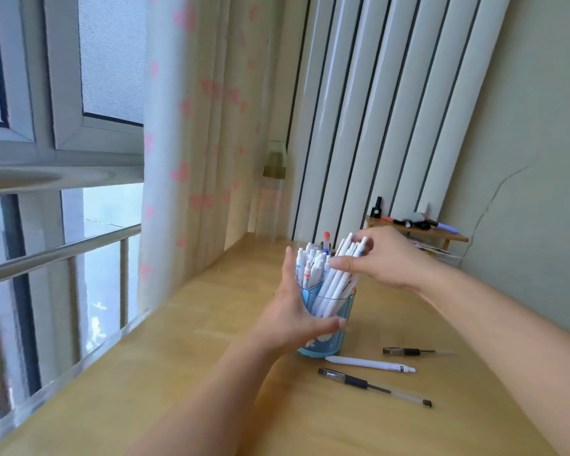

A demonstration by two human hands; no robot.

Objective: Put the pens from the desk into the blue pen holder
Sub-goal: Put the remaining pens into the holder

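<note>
Wooden desk [185, 373]; heart-print curtain [191, 126]; window [63, 93]

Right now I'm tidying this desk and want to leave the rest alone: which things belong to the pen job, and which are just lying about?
Part of the job:
- blue pen holder, steadied by the left hand
- bunch of white pens under the right hand
- white pen on the desk
- two clear pens on the desk

Just lying about:
- small wooden shelf with its clutter
- curtain

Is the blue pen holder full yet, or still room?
Nearly full: white pens crowd the holder above its rim. Remaining room: cannot tell.
</note>
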